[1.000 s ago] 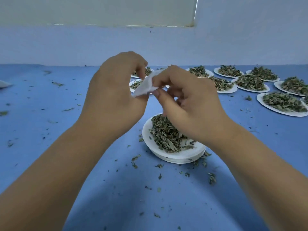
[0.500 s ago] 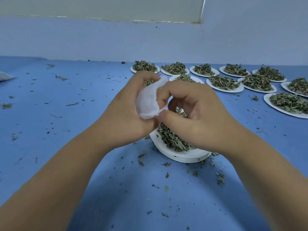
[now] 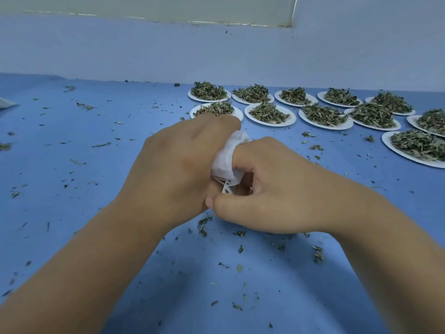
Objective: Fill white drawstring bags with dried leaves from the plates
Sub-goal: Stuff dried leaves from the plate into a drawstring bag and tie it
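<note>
The likeliest mishap was spillage. The left hand (image 3: 178,165) had its fingers curled round the small white fabric drawstring bag (image 3: 225,157), and the right hand (image 3: 284,191), fingers bent, pinched the bag's near edge, with its forefinger pressed against the cloth. If either hold slipped, the mouth would probably fold closed and leaves would scatter. Tugging the thin strings (image 3: 220,180) too early could cinch it shut. Whether the bag held anything could not be told.

The cloth looked soft, thin and crumpled, bunched between the two hands above the smooth blue tabletop (image 3: 96,165). Brittle green-brown crumbs (image 3: 202,225) littered that surface. Well apart, at the far right, stood round white paper plates (image 3: 269,124), each heaped with curled, twiggy dried leaves (image 3: 268,112).
</note>
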The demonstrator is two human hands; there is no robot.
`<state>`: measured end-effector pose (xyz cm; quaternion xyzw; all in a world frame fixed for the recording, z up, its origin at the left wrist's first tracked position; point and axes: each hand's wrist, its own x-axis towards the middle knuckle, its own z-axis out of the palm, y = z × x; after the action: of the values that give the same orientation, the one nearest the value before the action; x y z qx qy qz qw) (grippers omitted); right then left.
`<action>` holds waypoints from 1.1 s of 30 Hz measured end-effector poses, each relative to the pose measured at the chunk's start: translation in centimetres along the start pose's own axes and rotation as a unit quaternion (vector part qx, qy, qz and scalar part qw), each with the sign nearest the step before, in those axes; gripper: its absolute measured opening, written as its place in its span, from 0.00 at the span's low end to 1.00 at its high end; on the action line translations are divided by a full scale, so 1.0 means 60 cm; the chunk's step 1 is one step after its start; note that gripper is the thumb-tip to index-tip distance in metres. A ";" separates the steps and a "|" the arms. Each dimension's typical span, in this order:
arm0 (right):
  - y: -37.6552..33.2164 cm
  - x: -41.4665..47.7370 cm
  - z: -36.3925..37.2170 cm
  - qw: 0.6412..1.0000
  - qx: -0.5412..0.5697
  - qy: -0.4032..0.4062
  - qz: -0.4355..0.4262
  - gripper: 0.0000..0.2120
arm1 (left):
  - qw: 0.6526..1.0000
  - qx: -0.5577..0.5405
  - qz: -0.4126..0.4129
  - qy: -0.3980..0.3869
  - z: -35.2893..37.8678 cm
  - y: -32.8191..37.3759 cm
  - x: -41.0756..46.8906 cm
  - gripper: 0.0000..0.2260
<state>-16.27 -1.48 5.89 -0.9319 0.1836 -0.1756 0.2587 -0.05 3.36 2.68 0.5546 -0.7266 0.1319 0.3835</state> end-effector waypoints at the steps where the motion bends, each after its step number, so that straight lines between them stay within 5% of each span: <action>1: -0.003 -0.001 -0.003 1.000 0.004 -0.007 0.002 0.12 | 1.000 -0.001 0.005 0.008 0.000 0.001 0.000 0.17; 5: -0.001 -0.003 -0.013 0.999 0.033 -0.004 0.001 0.11 | 0.999 -0.016 -0.020 0.023 0.001 -0.005 0.000 0.16; 7: 0.008 -0.009 -0.019 0.995 0.061 0.073 -0.016 0.05 | 0.997 0.026 -0.063 0.022 0.003 -0.017 -0.003 0.15; 10: 0.046 -0.020 -0.044 0.977 0.030 0.213 0.005 0.12 | 0.988 0.055 -0.145 -0.021 0.003 -0.036 -0.006 0.20; 12: 0.078 -0.030 -0.053 0.987 -0.052 0.139 0.066 0.14 | 0.980 0.066 -0.171 -0.073 0.006 -0.043 -0.005 0.21; 15: 0.119 -0.038 -0.037 0.985 -0.133 -0.028 0.106 0.36 | 0.973 0.053 -0.181 -0.135 0.012 -0.043 -0.001 0.20; 17: 0.130 -0.035 -0.018 0.986 -0.137 -0.044 0.088 0.39 | 0.968 0.055 -0.184 -0.161 0.019 -0.041 0.000 0.19; 25: 0.142 -0.027 -0.010 0.995 -0.074 0.059 0.043 0.18 | 0.963 0.054 -0.192 -0.182 0.026 -0.039 0.004 0.18; 33: 0.149 -0.031 -0.028 0.982 -0.015 0.173 0.067 0.13 | 0.946 0.207 -0.153 -0.197 0.015 -0.037 0.033 0.18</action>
<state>-20.85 -8.55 1.93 -0.8767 0.2908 -0.3137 0.2199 1.41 0.66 2.97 0.7414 -0.6505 0.1069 0.1253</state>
